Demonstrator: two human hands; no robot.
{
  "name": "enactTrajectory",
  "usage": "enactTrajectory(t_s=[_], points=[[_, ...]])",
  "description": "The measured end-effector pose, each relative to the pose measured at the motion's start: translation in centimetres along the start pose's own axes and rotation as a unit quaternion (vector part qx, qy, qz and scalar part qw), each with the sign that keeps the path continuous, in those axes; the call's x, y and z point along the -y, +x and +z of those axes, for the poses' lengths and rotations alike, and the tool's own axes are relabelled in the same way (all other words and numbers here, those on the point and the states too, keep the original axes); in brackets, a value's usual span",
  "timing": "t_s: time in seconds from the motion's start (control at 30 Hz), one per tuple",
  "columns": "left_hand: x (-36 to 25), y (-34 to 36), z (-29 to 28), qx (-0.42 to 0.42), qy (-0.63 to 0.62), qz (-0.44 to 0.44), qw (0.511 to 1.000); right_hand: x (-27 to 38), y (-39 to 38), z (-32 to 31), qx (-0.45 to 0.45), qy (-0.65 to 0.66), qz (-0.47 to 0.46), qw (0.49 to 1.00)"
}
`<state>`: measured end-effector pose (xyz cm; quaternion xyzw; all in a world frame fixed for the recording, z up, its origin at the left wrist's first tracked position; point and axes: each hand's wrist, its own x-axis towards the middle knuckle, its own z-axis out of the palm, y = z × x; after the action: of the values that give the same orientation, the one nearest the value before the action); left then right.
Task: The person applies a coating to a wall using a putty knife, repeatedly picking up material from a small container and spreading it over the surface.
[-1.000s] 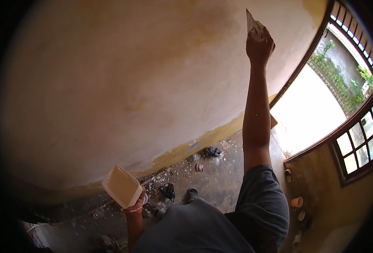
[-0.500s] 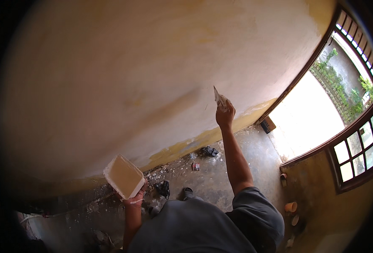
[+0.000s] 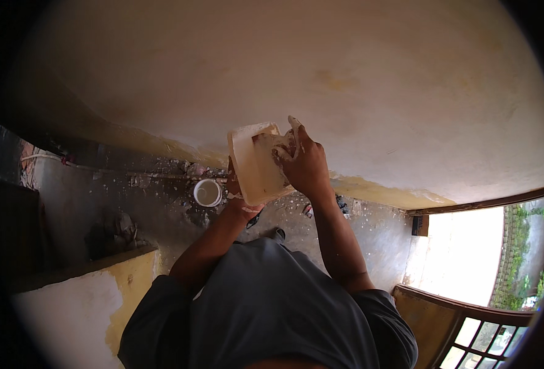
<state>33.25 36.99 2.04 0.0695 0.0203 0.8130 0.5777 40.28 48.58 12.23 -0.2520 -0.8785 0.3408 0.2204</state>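
My left hand (image 3: 234, 183) grips a shallow rectangular plastic tub (image 3: 245, 175), cream-coloured and smeared with putty, from its left side and underneath. The tub is tilted in front of my chest, close to the wall. Over its right side my right hand (image 3: 307, 165) is closed on a putty knife (image 3: 266, 146), whose blade lies inside the tub. Whitish putty coats the knife and my right fingers. The knife's handle is mostly covered by the hand. Beyond both hands stands a wall (image 3: 358, 98) with a pale skim coat and yellowish patches.
Below, a white bucket (image 3: 207, 193) stands on a grey floor (image 3: 379, 246) strewn with crumbs and debris. A pipe (image 3: 100, 168) runs along the wall's foot. At lower left is a low partition (image 3: 87, 307); at right, a bright doorway (image 3: 462, 252) and a paned window (image 3: 487, 338).
My right hand has come off the wall to the tub with the putty knife. The left hand has raised the tub toward the middle. My view has turned left, bringing the bucket into sight.
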Motion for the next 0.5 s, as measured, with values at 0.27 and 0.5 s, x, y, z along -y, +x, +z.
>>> enactTrajectory(t_s=[0.27,0.5], points=[[0.2,-0.4,0.1,-0.042,-0.032,0.041,0.998,1.2,1.3,0.2,0.005,-0.139,-0.007,0.990],[0.1,0.4,0.9,-0.058,-0.047,0.050,0.996,2.1,1.7,0.9,0.068,-0.085,-0.018,0.994]])
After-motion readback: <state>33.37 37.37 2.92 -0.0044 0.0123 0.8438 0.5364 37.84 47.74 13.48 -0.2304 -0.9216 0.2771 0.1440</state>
